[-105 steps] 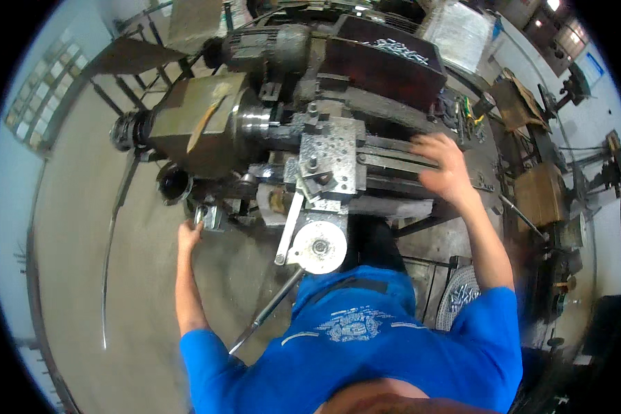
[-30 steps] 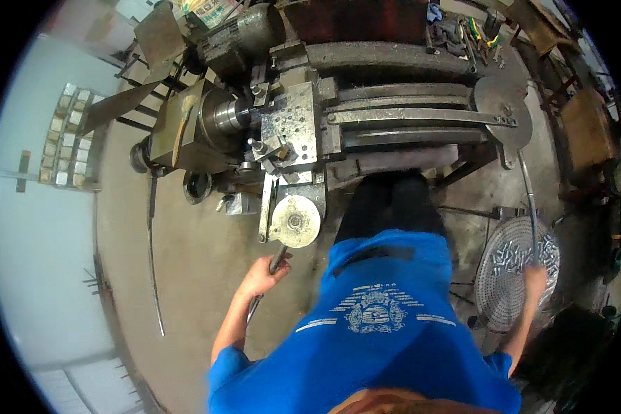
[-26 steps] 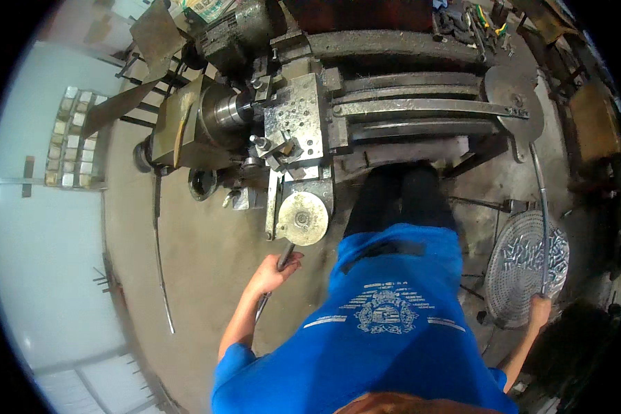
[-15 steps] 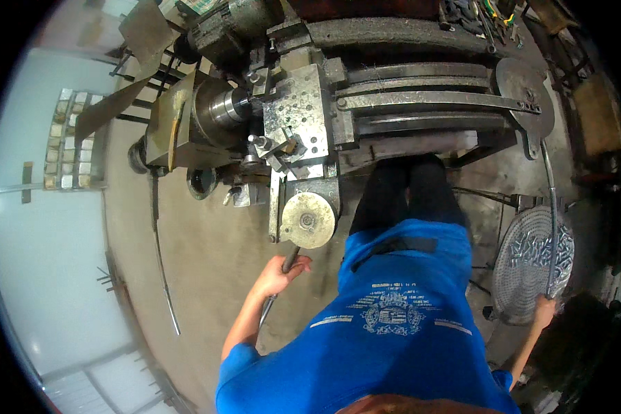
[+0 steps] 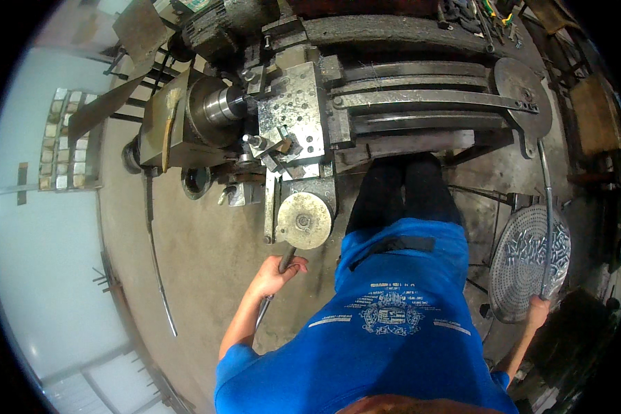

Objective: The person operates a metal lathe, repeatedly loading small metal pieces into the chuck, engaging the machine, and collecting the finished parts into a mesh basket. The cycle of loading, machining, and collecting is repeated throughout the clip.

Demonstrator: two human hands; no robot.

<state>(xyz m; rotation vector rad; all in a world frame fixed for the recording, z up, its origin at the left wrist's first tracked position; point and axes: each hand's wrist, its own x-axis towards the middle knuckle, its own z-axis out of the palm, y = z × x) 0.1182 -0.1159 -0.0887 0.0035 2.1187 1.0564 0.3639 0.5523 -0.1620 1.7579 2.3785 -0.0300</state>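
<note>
In front of me is a lathe-like machine with a shiny chuck (image 5: 222,105) at its left and a flat metal carriage plate (image 5: 293,103) beside it. A tool holder (image 5: 279,146) is clamped on the plate's near side. Under the plate's near end, a round pale disc (image 5: 304,219) has a dark bar handle (image 5: 288,258) below it. My left hand (image 5: 272,277) is closed round this handle. Far to the right, my right hand (image 5: 539,310) grips the lower end of a long metal lever (image 5: 548,200), which hangs from the round plate (image 5: 521,90) at the machine's right end.
Beside the right lever is a round perforated tray (image 5: 514,293) with many small shiny metal pieces (image 5: 531,245). A brush (image 5: 168,131) lies on the headstock. Another long rod (image 5: 156,269) slants down on the left. Hand tools (image 5: 490,31) lie at the back right.
The machine appears shifted slightly left in the picture. Both hands keep their grips, with hardly any visible movement.
</note>
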